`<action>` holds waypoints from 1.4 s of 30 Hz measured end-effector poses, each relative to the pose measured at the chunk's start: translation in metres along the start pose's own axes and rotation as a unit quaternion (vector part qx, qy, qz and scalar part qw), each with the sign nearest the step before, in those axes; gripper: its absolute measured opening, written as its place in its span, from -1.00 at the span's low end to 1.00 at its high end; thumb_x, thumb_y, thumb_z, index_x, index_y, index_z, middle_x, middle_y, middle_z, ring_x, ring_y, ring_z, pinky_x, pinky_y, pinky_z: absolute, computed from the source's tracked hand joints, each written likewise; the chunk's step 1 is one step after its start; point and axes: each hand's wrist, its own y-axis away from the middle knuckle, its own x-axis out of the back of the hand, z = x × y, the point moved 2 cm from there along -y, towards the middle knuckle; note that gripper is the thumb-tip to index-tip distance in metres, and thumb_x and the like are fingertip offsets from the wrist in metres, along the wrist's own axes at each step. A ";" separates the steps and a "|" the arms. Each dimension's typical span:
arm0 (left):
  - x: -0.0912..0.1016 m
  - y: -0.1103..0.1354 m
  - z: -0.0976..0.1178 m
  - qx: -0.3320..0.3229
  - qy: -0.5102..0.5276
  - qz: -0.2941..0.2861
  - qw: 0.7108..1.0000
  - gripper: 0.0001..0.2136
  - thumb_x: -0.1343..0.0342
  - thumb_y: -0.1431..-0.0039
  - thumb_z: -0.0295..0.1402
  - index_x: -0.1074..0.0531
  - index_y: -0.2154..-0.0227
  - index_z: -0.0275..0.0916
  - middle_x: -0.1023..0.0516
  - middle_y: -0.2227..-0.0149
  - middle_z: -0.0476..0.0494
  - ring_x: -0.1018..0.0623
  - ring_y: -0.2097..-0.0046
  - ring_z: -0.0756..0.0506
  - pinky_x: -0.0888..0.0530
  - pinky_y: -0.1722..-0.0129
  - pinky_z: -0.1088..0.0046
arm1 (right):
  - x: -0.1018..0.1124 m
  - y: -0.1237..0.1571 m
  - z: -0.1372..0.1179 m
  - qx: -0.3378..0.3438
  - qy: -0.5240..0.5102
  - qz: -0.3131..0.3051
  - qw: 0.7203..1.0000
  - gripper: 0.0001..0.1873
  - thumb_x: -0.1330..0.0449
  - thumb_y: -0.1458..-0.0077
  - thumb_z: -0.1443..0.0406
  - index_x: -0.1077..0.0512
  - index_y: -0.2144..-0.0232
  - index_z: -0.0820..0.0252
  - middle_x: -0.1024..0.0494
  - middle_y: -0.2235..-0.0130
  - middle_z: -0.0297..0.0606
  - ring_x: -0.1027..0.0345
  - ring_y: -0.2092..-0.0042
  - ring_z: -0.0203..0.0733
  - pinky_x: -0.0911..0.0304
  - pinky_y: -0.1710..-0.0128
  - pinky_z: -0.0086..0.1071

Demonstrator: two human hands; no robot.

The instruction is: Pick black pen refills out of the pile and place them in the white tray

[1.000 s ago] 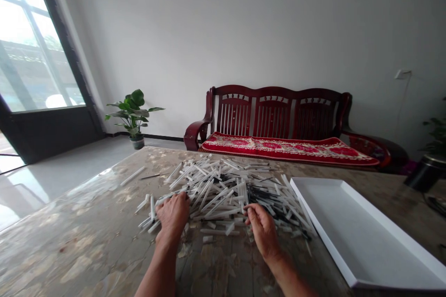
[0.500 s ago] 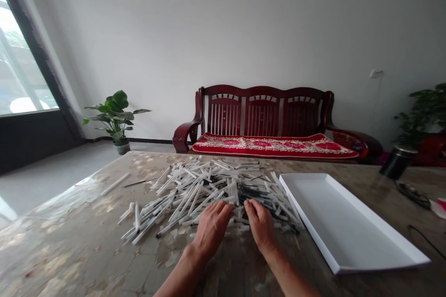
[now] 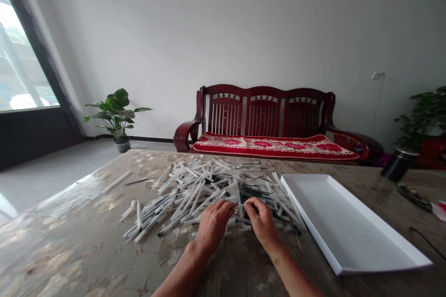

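Note:
My left hand (image 3: 214,220) and my right hand (image 3: 260,219) are close together at the near edge of the pile, fingertips pinched. A short whitish pen part (image 3: 240,205) spans the small gap between them; its ends are hidden by the fingers. Just beyond the hands spreads a loose heap of white pen barrels (image 3: 188,202), lying in all directions. Dark, thin pieces like refills or caps (image 3: 252,190) are mixed in, mostly behind my right hand.
To the right of the heap lies a shallow white box lid (image 3: 351,222). A single white barrel (image 3: 116,182) and a thin dark refill (image 3: 135,181) lie apart at left. A black canister (image 3: 399,164) and a cable (image 3: 414,196) are at far right. Beyond the table stands a wooden bench (image 3: 265,111).
My fingertips have turned slightly, and the whitish pen part now shows between them. The whole view has shifted a little; the heap and the box lid look the same.

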 end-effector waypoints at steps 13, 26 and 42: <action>-0.003 0.001 0.001 -0.009 -0.009 0.008 1.000 -0.82 -0.02 -0.33 -0.33 -0.54 0.24 -0.14 -0.63 0.35 -0.06 -0.61 0.34 -0.06 -0.48 0.32 0.47 | 0.004 -0.003 0.005 -0.009 0.028 0.018 0.999 -0.61 -0.15 -0.14 0.01 -0.40 0.55 0.14 -0.39 0.57 -0.38 -0.25 0.47 -0.23 -0.14 0.44 -0.42; -0.006 0.000 -0.001 -0.001 -0.006 0.005 1.000 -0.83 -0.03 -0.33 -0.34 -0.54 0.23 -0.13 -0.63 0.36 -0.04 -0.61 0.34 -0.06 -0.46 0.33 0.48 | 0.004 -0.002 0.003 -0.017 0.050 0.013 0.999 -0.64 -0.13 -0.15 0.02 -0.47 0.47 0.14 -0.48 0.51 -0.33 -0.32 0.43 -0.18 -0.20 0.39 -0.39; -0.008 0.001 -0.002 0.013 0.006 -0.014 1.000 -0.84 -0.04 -0.31 -0.38 -0.54 0.23 -0.13 -0.64 0.35 -0.04 -0.62 0.33 -0.06 -0.46 0.34 0.49 | 0.000 -0.003 0.012 -0.015 0.028 -0.017 0.999 -0.66 -0.14 -0.15 0.06 -0.57 0.36 0.16 -0.58 0.43 -0.26 -0.40 0.38 -0.14 -0.27 0.35 -0.37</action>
